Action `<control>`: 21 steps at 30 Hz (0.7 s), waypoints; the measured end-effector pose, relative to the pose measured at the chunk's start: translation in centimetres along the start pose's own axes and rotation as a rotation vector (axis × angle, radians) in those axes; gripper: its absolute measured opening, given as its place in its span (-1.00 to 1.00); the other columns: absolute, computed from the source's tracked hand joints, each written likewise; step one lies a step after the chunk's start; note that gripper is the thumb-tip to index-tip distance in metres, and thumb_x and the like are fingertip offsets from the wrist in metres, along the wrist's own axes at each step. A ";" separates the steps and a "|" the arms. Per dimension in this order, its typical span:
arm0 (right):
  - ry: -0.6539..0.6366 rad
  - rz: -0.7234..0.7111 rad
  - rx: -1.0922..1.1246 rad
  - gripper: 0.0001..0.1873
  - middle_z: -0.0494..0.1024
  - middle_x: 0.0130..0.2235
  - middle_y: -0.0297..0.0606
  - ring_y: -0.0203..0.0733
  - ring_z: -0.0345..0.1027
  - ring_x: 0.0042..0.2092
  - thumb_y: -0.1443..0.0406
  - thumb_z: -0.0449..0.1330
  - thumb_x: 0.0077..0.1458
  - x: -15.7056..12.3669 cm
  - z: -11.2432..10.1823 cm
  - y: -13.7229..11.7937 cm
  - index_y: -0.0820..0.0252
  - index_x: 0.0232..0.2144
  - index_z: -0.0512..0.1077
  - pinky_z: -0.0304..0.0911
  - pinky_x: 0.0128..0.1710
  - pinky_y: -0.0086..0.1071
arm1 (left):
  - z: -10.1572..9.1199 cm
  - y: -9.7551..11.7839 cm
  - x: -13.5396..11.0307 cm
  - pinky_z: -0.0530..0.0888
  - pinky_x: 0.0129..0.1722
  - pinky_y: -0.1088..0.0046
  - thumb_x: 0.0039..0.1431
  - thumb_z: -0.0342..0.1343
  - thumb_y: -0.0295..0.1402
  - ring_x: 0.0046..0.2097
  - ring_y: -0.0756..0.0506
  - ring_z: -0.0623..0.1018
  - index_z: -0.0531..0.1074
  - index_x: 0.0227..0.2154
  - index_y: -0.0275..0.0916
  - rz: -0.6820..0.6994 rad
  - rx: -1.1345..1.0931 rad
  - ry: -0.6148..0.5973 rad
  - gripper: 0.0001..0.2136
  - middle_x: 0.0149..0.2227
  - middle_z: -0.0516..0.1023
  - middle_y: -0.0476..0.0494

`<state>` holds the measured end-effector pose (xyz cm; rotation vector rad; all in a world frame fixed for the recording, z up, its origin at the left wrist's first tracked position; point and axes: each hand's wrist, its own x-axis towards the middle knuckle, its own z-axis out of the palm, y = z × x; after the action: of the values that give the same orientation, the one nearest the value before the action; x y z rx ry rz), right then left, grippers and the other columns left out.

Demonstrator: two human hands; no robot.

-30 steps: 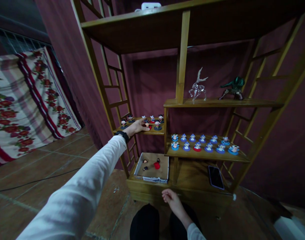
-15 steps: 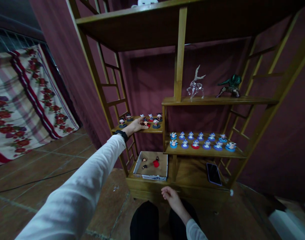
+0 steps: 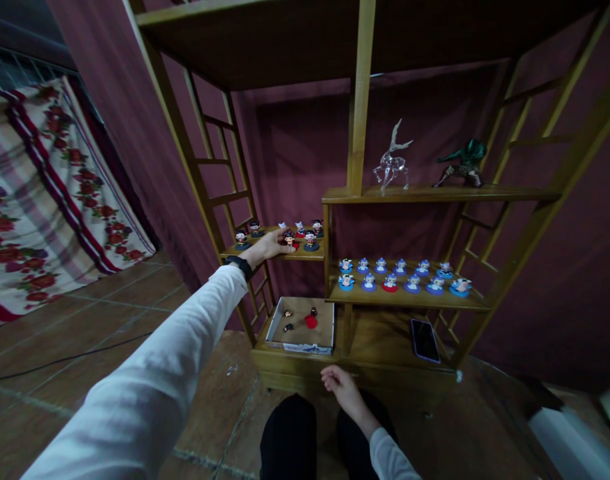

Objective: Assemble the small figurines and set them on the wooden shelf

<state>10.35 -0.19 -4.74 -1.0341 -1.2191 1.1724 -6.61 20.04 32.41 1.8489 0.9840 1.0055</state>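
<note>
My left hand (image 3: 269, 247) reaches to the small left shelf, its fingers closed around a dark-haired figurine (image 3: 289, 239) on a red base. Close on its right stands another dark-haired figurine (image 3: 311, 241) on a dark base. Behind are a white-and-red figurine (image 3: 299, 229) and one more dark-haired figurine (image 3: 317, 227); two others, including a figurine (image 3: 241, 239), stand at the shelf's left end. Above my knees, my right hand (image 3: 342, 385) hangs with loosely curled fingers and nothing visible in them. Below the left shelf, a shallow box (image 3: 299, 339) holds a red piece (image 3: 311, 322) and several small dark parts.
Two rows of blue and purple figurines (image 3: 399, 265) line the right shelf. Above them stand a clear deer ornament (image 3: 392, 163) and a green-and-brown figure (image 3: 462, 163). A phone (image 3: 425, 340) lies on the lowest board. A floral cloth (image 3: 59, 200) hangs at left.
The view has shifted slightly, so the shelves sit a little higher in the picture. My left hand stays at the same figurine, and my right hand keeps its place above my knees.
</note>
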 end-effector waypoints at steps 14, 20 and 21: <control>-0.016 0.007 -0.061 -0.75 0.45 -0.42 -0.28 -0.28 0.30 -0.43 0.13 0.12 -0.01 0.1 0.0 0.8 0.17 -0.35 0.42 0.23 -0.39 -0.37 | 0.1 -0.3 -0.1 0.26 0.06 0.18 -0.41 0.37 -0.43 0.05 -0.24 0.37 0.01 0.19 -0.40 0.025 0.020 -0.007 0.00 -0.01 0.41 -0.37; -0.027 0.014 -0.078 -0.74 0.45 -0.42 -0.28 -0.27 0.31 -0.43 0.12 0.12 -0.01 -0.1 0.2 0.2 0.17 -0.36 0.42 0.24 -0.39 -0.36 | 0.3 0.2 -0.5 0.25 0.08 0.23 -0.38 0.35 -0.48 0.07 -0.21 0.34 0.02 0.19 -0.35 0.082 -0.042 0.011 -0.03 0.06 0.33 -0.37; -0.027 0.014 -0.086 -0.74 0.46 -0.42 -0.28 -0.27 0.31 -0.43 0.12 0.12 -0.01 -0.1 0.1 0.1 0.17 -0.35 0.42 0.25 -0.39 -0.36 | 0.3 0.4 -0.7 0.26 0.07 0.24 -0.36 0.34 -0.48 0.06 -0.20 0.35 0.03 0.18 -0.34 0.099 -0.051 0.048 -0.06 0.06 0.33 -0.36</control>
<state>10.20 -0.28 -4.79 -1.0958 -1.2947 1.1562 -6.57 19.18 32.46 1.8536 0.8941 1.1293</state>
